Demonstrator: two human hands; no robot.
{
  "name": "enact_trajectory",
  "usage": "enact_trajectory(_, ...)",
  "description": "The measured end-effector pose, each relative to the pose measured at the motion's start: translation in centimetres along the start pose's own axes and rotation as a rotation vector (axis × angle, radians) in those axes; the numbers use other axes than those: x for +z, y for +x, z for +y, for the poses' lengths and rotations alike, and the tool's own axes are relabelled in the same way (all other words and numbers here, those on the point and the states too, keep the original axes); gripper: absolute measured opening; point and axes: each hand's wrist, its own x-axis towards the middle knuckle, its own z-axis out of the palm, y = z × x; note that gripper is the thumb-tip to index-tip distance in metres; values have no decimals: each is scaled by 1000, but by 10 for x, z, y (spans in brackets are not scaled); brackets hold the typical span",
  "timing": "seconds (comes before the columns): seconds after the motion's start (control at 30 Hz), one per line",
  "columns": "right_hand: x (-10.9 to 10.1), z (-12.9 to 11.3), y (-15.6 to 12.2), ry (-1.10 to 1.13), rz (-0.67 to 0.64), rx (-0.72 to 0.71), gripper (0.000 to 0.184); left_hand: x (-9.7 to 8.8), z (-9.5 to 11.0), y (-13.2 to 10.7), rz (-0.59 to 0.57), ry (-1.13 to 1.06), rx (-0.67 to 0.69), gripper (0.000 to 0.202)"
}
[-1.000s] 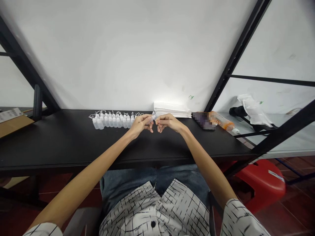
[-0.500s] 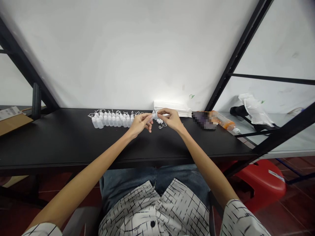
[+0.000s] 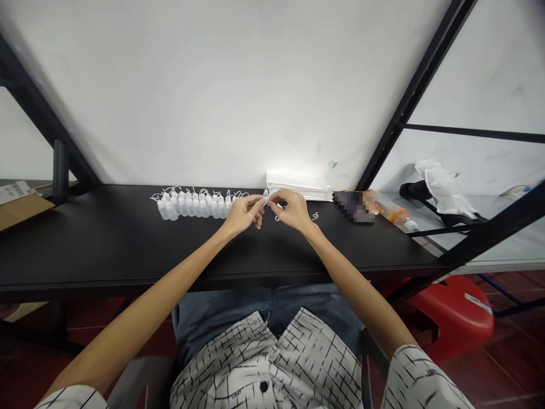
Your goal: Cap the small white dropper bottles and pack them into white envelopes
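In front of the wall my left hand (image 3: 243, 216) pinches a small translucent white plastic piece (image 3: 266, 199) between thumb and fingers. The fingertips of my right hand (image 3: 293, 209) close on the same piece from the other side. Much of it is hidden by the fingers, so I cannot tell whether it is a cap or the top of a bottle. Just left of my left hand, small white squeeze bottles (image 3: 193, 205) stand upright in close rows, with looped cap straps on top. Small white looped cap pieces (image 3: 315, 216) lie beside and partly behind my right hand.
A stack of white flat packets (image 3: 298, 184) rests against the wall. To the right are a blurred dark item (image 3: 352, 207) and an orange-labelled bottle (image 3: 389, 210) lying down. A cardboard box (image 3: 23, 209) sits at the left end of the black table (image 3: 128, 250). Black posts rise at both sides.
My right hand has shifted slightly left and its fingers have curled closer around the small piece. Another loose looped piece now shows to its right. My left hand has stayed nearly still.
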Motion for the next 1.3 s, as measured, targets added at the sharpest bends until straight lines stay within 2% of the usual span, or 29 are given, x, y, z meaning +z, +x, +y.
enact_trajectory(0.2,3,-6,-3,-190,11,-66,12,3,-4,0,0,115,34,29)
enact_trajectory(0.4,8,-4,-3,-156,11,-75,13,6,-2,-4,73,377,104,28)
enact_trajectory(0.53,11,-5,-4,-132,-3,-66,14,7,-1,-6,90,416,119,27)
enact_trajectory(0.73,10,-4,-4,-35,-17,-46,12,6,-4,-5,99,367,124,25)
enact_trajectory(0.87,8,-1,0,65,-43,100,10,1,-8,0,92,280,93,26)
enact_trajectory(1.03,2,1,5,370,-80,313,21,-1,-6,4,66,59,57,28)
enact_trajectory(1.13,-5,1,7,582,-118,372,30,-1,0,2,12,-43,42,28)
enact_trajectory(1.3,-13,3,8,763,-162,422,38,-2,5,1,-57,-219,4,29)
